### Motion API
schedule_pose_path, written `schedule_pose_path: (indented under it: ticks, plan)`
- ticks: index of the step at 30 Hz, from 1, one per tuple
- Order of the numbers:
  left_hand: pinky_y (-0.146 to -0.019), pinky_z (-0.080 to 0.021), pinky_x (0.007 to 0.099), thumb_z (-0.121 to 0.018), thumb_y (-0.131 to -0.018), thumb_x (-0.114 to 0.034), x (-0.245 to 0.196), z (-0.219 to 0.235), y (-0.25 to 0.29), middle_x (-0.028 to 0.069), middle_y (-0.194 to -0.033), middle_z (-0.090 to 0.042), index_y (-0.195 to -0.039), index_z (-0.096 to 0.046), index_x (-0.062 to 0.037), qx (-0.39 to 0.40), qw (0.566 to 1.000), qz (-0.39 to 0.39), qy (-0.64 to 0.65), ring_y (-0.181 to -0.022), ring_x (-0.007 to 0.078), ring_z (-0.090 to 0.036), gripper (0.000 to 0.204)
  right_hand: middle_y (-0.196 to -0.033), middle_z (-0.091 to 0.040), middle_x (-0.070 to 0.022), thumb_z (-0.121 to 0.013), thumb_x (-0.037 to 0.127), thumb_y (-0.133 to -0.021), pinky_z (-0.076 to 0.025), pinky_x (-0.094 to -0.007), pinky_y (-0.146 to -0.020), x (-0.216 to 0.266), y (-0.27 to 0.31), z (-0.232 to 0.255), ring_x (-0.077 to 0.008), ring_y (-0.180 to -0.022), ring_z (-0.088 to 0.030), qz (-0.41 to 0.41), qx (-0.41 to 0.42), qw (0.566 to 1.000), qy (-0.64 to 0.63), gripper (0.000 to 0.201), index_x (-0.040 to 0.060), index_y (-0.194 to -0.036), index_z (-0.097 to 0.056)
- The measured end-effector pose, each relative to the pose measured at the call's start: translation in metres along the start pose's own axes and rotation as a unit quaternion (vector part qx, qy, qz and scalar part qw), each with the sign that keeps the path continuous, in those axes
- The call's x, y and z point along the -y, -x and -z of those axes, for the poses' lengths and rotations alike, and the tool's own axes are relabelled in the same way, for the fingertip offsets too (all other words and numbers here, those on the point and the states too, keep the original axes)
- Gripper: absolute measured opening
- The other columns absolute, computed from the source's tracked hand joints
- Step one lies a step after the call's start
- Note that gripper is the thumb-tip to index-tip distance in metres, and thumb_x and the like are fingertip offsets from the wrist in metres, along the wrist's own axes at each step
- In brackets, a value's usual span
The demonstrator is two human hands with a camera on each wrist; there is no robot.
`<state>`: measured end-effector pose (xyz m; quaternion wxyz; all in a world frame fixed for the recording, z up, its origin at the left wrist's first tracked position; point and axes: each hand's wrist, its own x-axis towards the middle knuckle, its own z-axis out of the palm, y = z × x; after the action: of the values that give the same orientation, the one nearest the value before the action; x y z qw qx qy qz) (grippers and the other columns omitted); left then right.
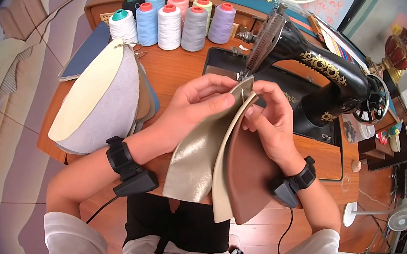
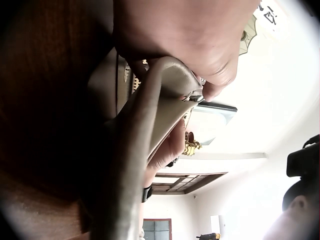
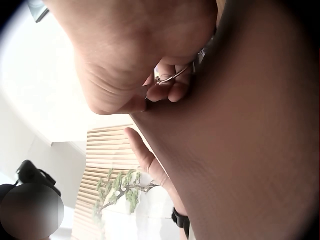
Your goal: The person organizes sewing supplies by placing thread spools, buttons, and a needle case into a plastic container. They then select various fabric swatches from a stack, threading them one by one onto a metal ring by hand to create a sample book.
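Note:
My left hand point(image 1: 195, 108) pinches the top corner of a shiny olive-gold leather swatch point(image 1: 190, 155), thumb on its face. Opposite it, my right hand point(image 1: 277, 124) holds the narrow top of a brown leather swatch point(image 1: 253, 172) and a beige swatch point(image 1: 221, 200). All three hang fanned out above my lap, joined at the top. A thin metal ring point(image 3: 176, 75) shows by the right fingers in the right wrist view. In the left wrist view, the olive-gold swatch curls beneath the left hand point(image 2: 185, 35).
A black sewing machine point(image 1: 316, 61) with gold ornament stands behind the right hand. Several thread cones point(image 1: 169, 28) line the back of the wooden table point(image 1: 169, 69). At left lies another ringed bundle of swatches point(image 1: 88, 99), a cream one on top, beside a dark blue panel point(image 1: 86, 52).

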<state>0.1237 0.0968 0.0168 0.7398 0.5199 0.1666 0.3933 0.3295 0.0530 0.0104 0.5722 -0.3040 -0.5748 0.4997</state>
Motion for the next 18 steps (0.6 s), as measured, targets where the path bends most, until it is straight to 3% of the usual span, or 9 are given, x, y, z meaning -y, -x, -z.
schedule_pose_path:
  ticks: [4, 10, 13, 15, 18]
  plan:
    - [-0.1, -0.05, 0.0297, -0.065, -0.1, -0.015, 0.003, -0.002, -0.001, 0.0057, -0.122, -0.066, -0.129, -0.059, -0.0023, -0.004, 1.0, -0.016, -0.01, -0.114, 0.0118, -0.062, 0.033, -0.129, -0.05, -0.0086, -0.059, -0.008, -0.094, -0.051, -0.0228, -0.068, 0.002, 0.0, -0.003, -0.0095, -0.088, -0.06, 0.03, -0.025, 0.999, 0.032, 0.044, 0.0029, -0.135, -0.047]
    - [-0.102, -0.049, 0.0306, -0.064, -0.099, -0.007, 0.006, 0.004, -0.001, 0.0068, -0.127, -0.065, -0.134, -0.057, -0.0026, 0.008, 1.0, 0.019, -0.015, -0.116, 0.013, -0.062, 0.035, -0.135, -0.048, -0.0108, -0.06, -0.005, -0.096, -0.051, -0.0229, -0.068, 0.001, 0.0, -0.008, -0.01, -0.086, -0.061, 0.05, -0.05, 0.995, 0.064, 0.047, 0.0028, -0.139, -0.044]
    - [-0.106, -0.047, 0.031, -0.06, -0.098, 0.0, 0.011, -0.001, 0.0, 0.0083, -0.133, -0.062, -0.138, -0.055, -0.0023, 0.015, 0.997, -0.031, -0.066, -0.122, 0.0144, -0.06, 0.04, -0.136, -0.048, -0.0113, -0.059, -0.005, -0.097, -0.051, -0.0232, -0.067, 0.001, 0.001, -0.007, -0.0101, -0.085, -0.062, 0.059, -0.055, 0.993, 0.082, 0.047, 0.0019, -0.141, -0.043]
    - [-0.109, -0.045, 0.0316, -0.057, -0.095, 0.006, 0.013, -0.006, -0.002, 0.0091, -0.14, -0.058, -0.144, -0.052, -0.0033, 0.022, 0.985, -0.121, -0.119, -0.127, 0.0151, -0.057, 0.05, -0.136, -0.048, -0.0113, -0.059, -0.005, -0.097, -0.051, -0.0234, -0.067, 0.001, 0.001, -0.007, -0.0103, -0.084, -0.062, 0.062, -0.059, 0.992, 0.094, 0.047, 0.0014, -0.141, -0.043]
    - [-0.117, -0.037, 0.0344, -0.057, -0.093, 0.008, 0.001, -0.005, 0.002, 0.0094, -0.153, -0.048, -0.152, -0.044, -0.0036, 0.076, 0.989, -0.053, -0.116, -0.139, 0.0165, -0.047, 0.062, -0.135, -0.05, -0.0109, -0.059, -0.004, -0.097, -0.051, -0.0236, -0.067, 0.003, 0.0, -0.008, -0.0101, -0.085, -0.063, 0.078, -0.086, 0.987, 0.112, 0.045, 0.0004, -0.14, -0.044]
